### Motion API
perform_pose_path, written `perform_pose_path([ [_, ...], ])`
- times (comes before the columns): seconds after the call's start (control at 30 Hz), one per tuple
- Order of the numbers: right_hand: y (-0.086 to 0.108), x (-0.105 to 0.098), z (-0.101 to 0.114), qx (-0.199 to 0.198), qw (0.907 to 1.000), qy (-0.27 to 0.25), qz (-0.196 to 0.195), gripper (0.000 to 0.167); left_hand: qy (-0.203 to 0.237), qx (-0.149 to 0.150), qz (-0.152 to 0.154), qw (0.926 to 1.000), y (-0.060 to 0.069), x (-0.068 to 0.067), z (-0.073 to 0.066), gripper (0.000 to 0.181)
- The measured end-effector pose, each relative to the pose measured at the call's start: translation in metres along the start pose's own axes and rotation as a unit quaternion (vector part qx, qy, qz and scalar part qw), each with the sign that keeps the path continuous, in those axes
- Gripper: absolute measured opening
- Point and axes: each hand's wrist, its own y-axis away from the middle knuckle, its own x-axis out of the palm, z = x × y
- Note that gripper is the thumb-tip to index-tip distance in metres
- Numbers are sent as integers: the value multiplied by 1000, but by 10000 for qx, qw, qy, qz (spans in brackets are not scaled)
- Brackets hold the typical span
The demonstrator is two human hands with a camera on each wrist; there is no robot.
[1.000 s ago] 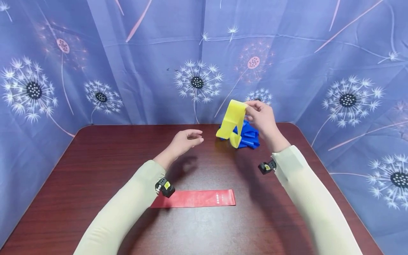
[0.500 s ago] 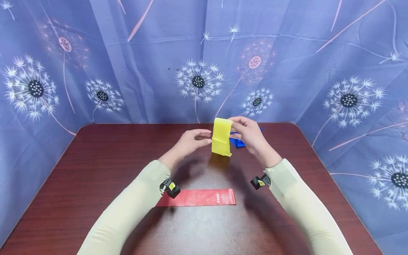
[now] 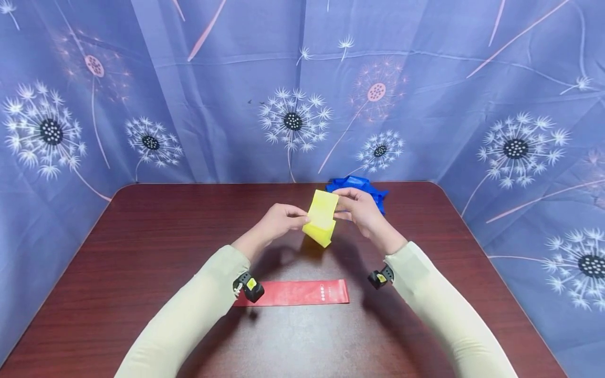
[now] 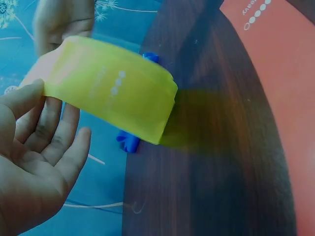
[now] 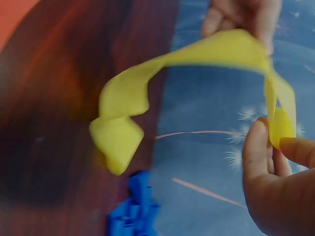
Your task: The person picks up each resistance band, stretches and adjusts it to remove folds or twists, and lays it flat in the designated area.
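**Yellow Resistance Band: Held by Two Hands Above the Table**

Clock positions refer to the head view, centred on the yellow band; 12 o'clock points to the far table edge.

Yellow resistance band (image 3: 323, 210), quantity one: suspended between both hands, above the table, with its lower part folded and hanging. The left wrist view shows a row of white dots and lettering on one face; the lettering is too faint to read.

Hands, quantity two. The left hand (image 3: 279, 219), at 9 o'clock, pinches the near-side edge between thumb and finger. The right hand (image 3: 364, 210), at 3 o'clock, pinches the upper part between thumb and fingers.

Blue bundle (image 3: 355, 182), quantity one: crumpled on the table at 2 o'clock, partly hidden behind the right hand. The number of bands within it cannot be determined.

Red resistance band (image 3: 302, 293), quantity one: laid flat at 6 o'clock, marked "Heavy" beside a row of dots. Its left end is partly covered by the left wrist camera (image 3: 249, 287).

Wrist cameras, quantity two: the left at 8 o'clock, the right wrist camera (image 3: 379, 277) at 4 o'clock.

Support surface: one wood-grain table (image 3: 165, 252). At 12 o'clock, beyond the far edge, hangs a blue dandelion-print curtain (image 3: 227, 105).
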Motion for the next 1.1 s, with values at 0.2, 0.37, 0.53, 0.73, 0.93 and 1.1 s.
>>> perform_pose_path([
  [0.2,8,7,-19,-669,9855,1550,-148,29,357,-449,-7,9984,9,-10,5,33],
  [0.37,23,25,-28,-1694,9567,2366,-81,21,350,-728,-110,9967,16,-22,6,33],
  [0.53,35,47,-33,-2193,9336,2829,165,23,235,-738,-145,9969,22,-28,4,35],
  [0.73,36,59,-39,-2308,9205,3154,67,15,347,-669,-95,9971,23,-26,6,33],
  [0.93,38,62,-35,-2243,9108,3466,-30,13,264,-665,-172,9973,21,-22,11,31],
  [1.1,35,55,-25,-2152,9129,3467,73,13,263,-646,-66,9975,20,-21,17,39],
])
